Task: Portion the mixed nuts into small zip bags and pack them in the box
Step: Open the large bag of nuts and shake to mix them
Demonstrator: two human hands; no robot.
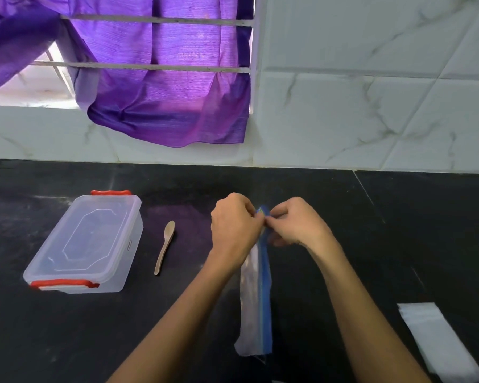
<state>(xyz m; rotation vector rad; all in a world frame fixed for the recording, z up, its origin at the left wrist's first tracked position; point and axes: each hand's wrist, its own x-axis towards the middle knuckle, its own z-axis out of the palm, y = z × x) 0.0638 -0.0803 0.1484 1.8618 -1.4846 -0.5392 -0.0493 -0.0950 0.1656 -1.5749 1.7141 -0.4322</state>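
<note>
Left hand and right hand, fingers curled, pinch zip bag top.

A clear zip bag with a blue zip strip hangs edge-on above the dark surface, its top end pinched between both hands — contents too blurred to tell. Left of it sits a clear box, lid on, red clips at both ends, beside a wooden spoon lying flat. A stack of small white bags lies at far right.
</note>
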